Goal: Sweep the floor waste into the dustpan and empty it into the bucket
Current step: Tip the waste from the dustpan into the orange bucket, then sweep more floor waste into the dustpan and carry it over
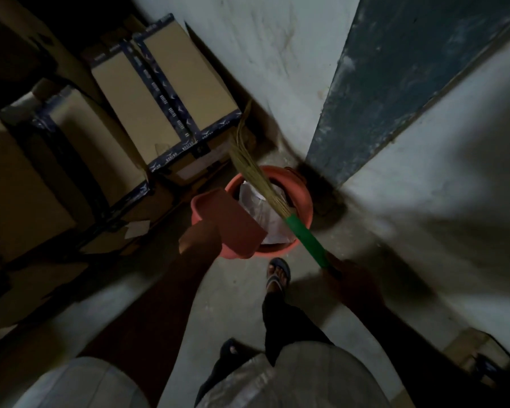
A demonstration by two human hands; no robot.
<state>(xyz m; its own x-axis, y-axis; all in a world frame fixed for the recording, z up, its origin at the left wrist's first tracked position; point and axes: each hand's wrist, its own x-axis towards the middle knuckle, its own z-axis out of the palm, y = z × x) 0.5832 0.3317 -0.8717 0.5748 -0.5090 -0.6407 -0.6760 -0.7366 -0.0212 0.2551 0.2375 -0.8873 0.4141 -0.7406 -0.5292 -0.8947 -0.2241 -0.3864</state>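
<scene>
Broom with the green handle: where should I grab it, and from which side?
Grab the grass broom by its round green plastic handle, coming from the near end, as the right hand does. The handle looks smooth and stiff; the bristles at the far end are loose and point away over the orange plastic bucket.

One view only: head-worn, wide-angle, looking steeply down and forward. Left hand (199, 234) near frame centre, right hand (354, 282) to its right; floor (239, 304) below both.
</scene>
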